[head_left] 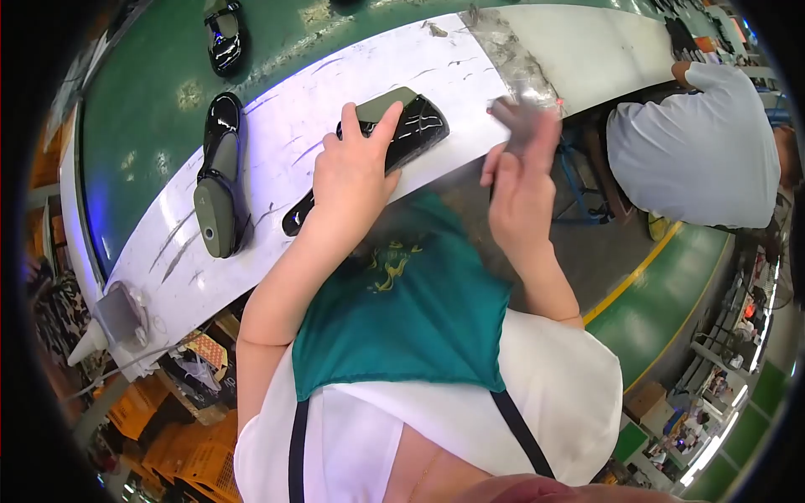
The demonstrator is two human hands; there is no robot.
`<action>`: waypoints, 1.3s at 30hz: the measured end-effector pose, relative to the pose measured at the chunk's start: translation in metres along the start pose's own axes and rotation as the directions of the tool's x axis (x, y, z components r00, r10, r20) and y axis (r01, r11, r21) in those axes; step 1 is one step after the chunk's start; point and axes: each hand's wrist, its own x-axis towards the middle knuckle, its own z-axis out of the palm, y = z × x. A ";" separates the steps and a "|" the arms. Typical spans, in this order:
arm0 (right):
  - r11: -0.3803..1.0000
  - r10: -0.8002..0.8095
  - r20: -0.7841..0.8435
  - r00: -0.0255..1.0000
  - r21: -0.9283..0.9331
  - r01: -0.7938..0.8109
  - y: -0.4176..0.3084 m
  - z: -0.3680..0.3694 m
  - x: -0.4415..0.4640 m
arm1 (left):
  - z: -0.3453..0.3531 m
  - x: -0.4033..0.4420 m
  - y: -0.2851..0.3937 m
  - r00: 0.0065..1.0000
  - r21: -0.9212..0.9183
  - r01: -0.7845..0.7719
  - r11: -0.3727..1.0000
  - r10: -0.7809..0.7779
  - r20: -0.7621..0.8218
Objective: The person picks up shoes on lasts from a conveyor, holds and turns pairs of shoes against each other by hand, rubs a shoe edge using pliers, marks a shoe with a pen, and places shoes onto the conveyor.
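Observation:
A glossy black shoe (422,127) with a grey-green shoe last (387,109) inside it lies on its side on the white bench. My left hand (352,163) grips it from above, fingers spread over the last and the upper; a black strap or heel end (295,216) sticks out below the wrist. Raised over the bench's near edge to the right, my right hand (524,193) is closed around a grey tool (518,117) smeared by motion, its kind not clear. Left of my left hand, a second black shoe (223,126) on a grey-green last stands on the bench.
The curved white bench (277,117) borders a green surface (151,109), where another black shoe (225,42) lies. A grey block-like object (122,314) is at the bench's left end. A co-worker (692,147) sits at the right. Orange crates (197,453) stand below left.

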 end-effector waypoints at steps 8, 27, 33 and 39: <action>0.930 0.185 0.314 0.931 -0.363 -0.062 0.014 0.012 -0.007 | 0.000 0.001 0.001 1.000 0.001 0.022 1.000 -0.022 -0.017; 0.993 0.055 0.053 0.997 -0.111 -0.048 0.000 0.006 0.000 | 0.001 0.001 0.000 0.999 -0.009 0.037 0.999 -0.037 0.013; 0.952 0.250 0.295 0.922 -0.251 -0.177 0.007 0.021 -0.001 | 0.004 -0.004 -0.001 0.999 -0.010 0.035 0.999 -0.034 0.003; 0.982 0.168 0.090 0.982 -0.096 -0.160 -0.006 0.003 0.005 | 0.004 0.005 -0.008 1.000 -0.059 0.006 0.998 -0.007 -0.015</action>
